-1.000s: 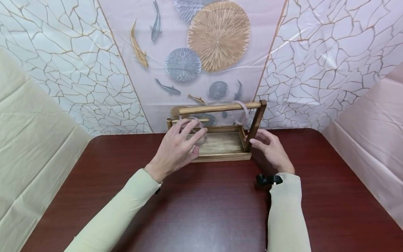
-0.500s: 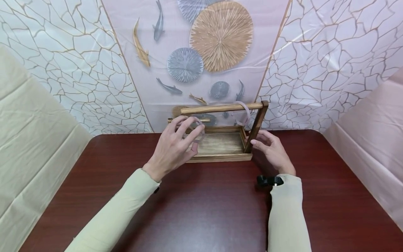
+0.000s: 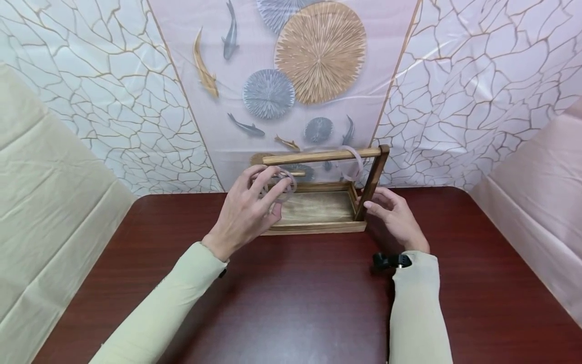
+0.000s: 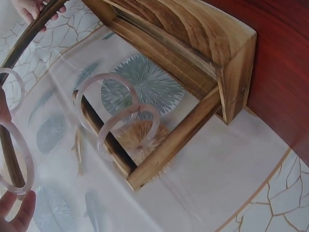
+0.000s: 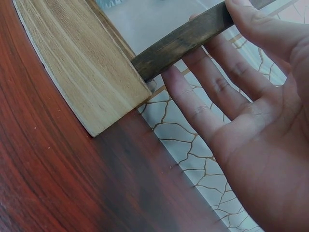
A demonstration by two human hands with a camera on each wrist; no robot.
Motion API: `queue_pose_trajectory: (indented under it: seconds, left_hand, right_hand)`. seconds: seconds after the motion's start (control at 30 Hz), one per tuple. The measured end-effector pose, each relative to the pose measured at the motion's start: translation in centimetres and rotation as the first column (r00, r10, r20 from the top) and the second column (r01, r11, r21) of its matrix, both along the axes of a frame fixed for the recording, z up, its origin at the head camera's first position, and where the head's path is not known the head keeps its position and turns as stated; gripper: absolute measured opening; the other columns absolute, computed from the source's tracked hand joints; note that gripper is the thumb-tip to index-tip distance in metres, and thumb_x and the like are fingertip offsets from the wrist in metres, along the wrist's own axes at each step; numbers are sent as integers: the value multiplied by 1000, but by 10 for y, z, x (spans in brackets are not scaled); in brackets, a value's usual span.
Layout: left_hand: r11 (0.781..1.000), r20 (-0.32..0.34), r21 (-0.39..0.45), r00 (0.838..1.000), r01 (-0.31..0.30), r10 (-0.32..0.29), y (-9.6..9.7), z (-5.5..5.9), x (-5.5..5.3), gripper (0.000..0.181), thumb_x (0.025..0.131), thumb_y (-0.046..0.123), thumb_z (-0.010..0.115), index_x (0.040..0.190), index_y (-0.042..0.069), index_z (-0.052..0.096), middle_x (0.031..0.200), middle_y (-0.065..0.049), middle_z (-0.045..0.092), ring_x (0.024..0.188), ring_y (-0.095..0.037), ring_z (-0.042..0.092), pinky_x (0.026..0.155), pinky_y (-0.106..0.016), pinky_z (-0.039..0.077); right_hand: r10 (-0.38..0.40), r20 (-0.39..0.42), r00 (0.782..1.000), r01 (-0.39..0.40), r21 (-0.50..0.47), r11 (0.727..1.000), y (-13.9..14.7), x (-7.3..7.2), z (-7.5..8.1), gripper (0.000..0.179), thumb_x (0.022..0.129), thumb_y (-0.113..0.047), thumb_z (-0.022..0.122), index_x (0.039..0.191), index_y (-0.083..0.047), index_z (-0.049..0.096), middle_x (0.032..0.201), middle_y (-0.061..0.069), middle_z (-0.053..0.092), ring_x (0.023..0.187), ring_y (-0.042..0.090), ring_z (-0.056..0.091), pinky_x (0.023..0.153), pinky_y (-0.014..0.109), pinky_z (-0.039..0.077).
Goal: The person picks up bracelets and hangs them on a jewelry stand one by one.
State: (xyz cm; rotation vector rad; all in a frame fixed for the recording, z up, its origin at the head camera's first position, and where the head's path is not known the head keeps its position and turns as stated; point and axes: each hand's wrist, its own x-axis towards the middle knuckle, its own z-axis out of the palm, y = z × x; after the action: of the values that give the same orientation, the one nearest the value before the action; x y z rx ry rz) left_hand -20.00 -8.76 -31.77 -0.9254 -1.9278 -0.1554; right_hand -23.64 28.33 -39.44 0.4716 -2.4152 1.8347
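My left hand [image 3: 247, 202] pinches a pale pink, see-through bangle [image 4: 30, 166] by thumb and fingers. In the left wrist view this bangle overlaps the free end of the stand's higher bar [image 3: 318, 156]. Another bangle [image 3: 360, 167] hangs on that bar near its right post. Two more bangles, one large [image 4: 82, 89] and one smaller [image 4: 156, 126], hang on the lower rear bar [image 4: 107, 140]; in the head view my left hand largely covers them. My right hand [image 3: 396, 215] grips the dark right post [image 5: 186, 46] between thumb and fingers.
The wooden stand's shallow tray base [image 3: 318, 228] sits at the far edge of the reddish-brown table [image 3: 300, 303]. A patterned cloth backdrop [image 3: 218, 146] rises right behind it, with pale cloth sides left and right.
My left hand has shifted a little to the left with its bangle, toward the higher bar's free end. The right hand keeps its grip on the post.
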Motion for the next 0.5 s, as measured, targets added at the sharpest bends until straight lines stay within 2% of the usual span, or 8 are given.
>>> queue_pose_trajectory:
  seconds: [0.2, 0.5]
  left_hand:
    - [999, -11, 33, 1000, -13, 14, -4, 1, -2, 54, 77, 16, 74, 130, 13, 64, 131, -14, 60, 120, -37, 56, 95, -44, 54]
    - [998, -13, 67, 1000, -15, 16, -3, 5, -3, 56, 74, 12, 75, 129, 13, 64, 133, -14, 57, 121, -37, 54, 89, -45, 55]
  right_hand:
    - [-7, -1, 1000, 7, -5, 1000, 1, -2, 1, 36, 98, -16, 69, 134, -11, 61, 120, 2, 73, 106, 2, 68, 89, 17, 56]
    - [24, 2, 1000, -23, -49, 999, 2, -1, -2, 37, 98, -13, 68, 134, -7, 60, 121, 3, 74, 106, 3, 69, 89, 19, 57]
